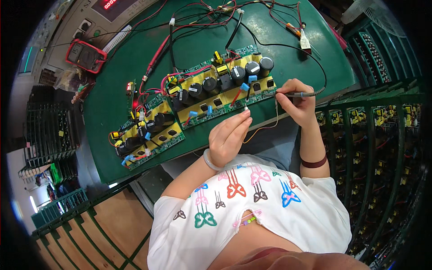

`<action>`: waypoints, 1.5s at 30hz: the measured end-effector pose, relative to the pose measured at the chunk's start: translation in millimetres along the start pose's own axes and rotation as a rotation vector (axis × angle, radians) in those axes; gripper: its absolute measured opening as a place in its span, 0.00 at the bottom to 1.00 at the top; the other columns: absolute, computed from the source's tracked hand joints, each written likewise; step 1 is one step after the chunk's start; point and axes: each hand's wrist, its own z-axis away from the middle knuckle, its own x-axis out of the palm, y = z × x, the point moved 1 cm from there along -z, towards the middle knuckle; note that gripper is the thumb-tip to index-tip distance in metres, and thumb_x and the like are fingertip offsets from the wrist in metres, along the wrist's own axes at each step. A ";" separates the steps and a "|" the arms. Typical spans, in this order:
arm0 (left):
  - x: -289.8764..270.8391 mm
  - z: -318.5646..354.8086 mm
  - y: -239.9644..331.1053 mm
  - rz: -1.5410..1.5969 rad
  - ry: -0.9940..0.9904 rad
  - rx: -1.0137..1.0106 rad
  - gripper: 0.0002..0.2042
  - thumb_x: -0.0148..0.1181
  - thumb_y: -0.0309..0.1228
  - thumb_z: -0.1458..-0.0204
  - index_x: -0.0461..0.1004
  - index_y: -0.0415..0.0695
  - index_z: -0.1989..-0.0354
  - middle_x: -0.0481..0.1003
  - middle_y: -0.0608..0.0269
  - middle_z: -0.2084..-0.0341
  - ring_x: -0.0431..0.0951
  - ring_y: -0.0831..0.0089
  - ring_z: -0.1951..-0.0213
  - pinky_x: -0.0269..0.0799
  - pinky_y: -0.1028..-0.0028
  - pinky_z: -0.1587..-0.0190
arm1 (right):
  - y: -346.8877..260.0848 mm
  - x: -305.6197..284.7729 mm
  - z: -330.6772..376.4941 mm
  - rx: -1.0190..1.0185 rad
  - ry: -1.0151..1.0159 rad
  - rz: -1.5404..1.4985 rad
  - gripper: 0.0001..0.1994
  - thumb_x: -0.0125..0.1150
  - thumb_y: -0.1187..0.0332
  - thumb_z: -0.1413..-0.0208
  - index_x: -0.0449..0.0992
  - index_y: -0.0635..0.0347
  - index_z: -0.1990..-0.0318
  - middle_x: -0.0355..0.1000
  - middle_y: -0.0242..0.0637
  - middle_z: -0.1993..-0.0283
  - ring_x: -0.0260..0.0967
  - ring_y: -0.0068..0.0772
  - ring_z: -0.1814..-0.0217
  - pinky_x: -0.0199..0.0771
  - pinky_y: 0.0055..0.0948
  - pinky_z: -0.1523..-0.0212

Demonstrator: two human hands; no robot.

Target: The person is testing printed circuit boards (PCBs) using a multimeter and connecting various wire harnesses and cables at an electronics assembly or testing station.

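A green and yellow circuit board (216,96) with black round capacitors lies on the green table (117,117). My right hand (294,101) grips a thin black probe (299,94) whose tip points at the board's right end. My left hand (227,137) pinches a small white connector (246,109) on a thin wire at the board's near edge. A second similar board (144,135) lies to the left, with red and black wires running to it.
A red multimeter (85,56) sits at the table's far left beside a grey instrument panel (96,13). Red and black cables (202,18) loop across the far side. Green racks (382,135) full of boards stand to the right. Wooden pallets (112,229) lie lower left.
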 end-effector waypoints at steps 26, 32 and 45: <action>9.9 0.6 -7.8 -0.197 -0.017 0.007 0.10 0.72 0.21 0.56 0.82 0.42 0.64 0.83 0.62 0.64 0.77 0.70 0.74 0.67 0.75 0.73 | -0.8 5.3 -1.3 0.017 -0.006 0.125 0.04 0.65 0.82 0.50 0.76 0.69 0.68 0.74 0.36 0.73 0.68 0.21 0.74 0.62 0.20 0.73; 9.6 3.2 -7.3 -0.214 -0.029 -0.004 0.10 0.71 0.21 0.55 0.81 0.42 0.63 0.83 0.62 0.64 0.77 0.70 0.74 0.68 0.75 0.73 | -3.2 6.7 -0.5 -0.026 -0.046 0.176 0.04 0.65 0.82 0.50 0.76 0.69 0.68 0.73 0.36 0.73 0.68 0.22 0.74 0.62 0.21 0.73; 12.0 4.9 -13.7 -0.195 -0.009 0.052 0.11 0.66 0.22 0.55 0.81 0.39 0.61 0.81 0.58 0.62 0.76 0.70 0.73 0.69 0.73 0.73 | -3.0 10.0 -2.4 -0.034 0.054 0.199 0.04 0.65 0.80 0.50 0.75 0.66 0.71 0.72 0.34 0.77 0.68 0.23 0.78 0.64 0.22 0.76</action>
